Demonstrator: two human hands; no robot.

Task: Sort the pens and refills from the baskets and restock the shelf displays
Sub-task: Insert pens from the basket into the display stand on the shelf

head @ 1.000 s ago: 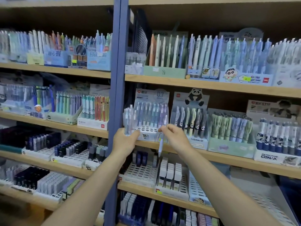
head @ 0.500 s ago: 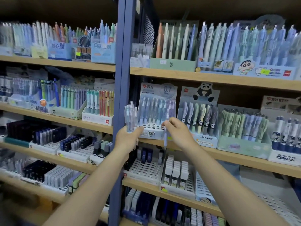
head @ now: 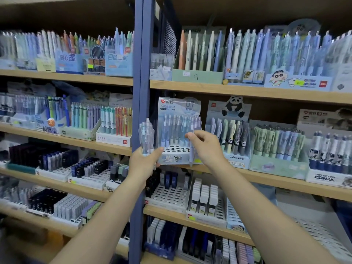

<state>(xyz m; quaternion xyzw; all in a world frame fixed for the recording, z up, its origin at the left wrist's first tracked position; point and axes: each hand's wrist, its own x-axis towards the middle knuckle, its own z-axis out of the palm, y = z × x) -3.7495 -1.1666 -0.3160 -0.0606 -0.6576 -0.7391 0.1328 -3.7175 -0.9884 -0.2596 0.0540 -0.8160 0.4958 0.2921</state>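
The left hand point(head: 145, 164) gripped a bundle of clear, pale blue plastic pens point(head: 146, 136), fingers and thumb curled round the lower barrels so that the caps stood upright just left of the display. Held so, the bundle probably served as a ready supply close to the place where each pen was to go. How many pens it held could not be counted; they overlapped and blurred, though there were clearly several.

The right hand point(head: 206, 147) pinched a single pale lilac pen point(head: 191, 151) near its top, tip hanging down, in front of the right edge of the white perforated display stand with the blue 0.7 mm backing card point(head: 180, 130). The vertical hold looked suited to dropping the tip into a hole. In the stand's near rows about eight dark, unfilled holes point(head: 176, 150) showed, while the far rows already carried roughly ten pens, too crowded to count exactly.

The stand stood on the second wooden shelf point(head: 266, 177), right of the blue metal upright point(head: 141, 111) and just left of the panda-topped pen box point(head: 228, 134). My judgement is that restocking of this stand was partly done, with the near rows left to fill. No basket was in view.
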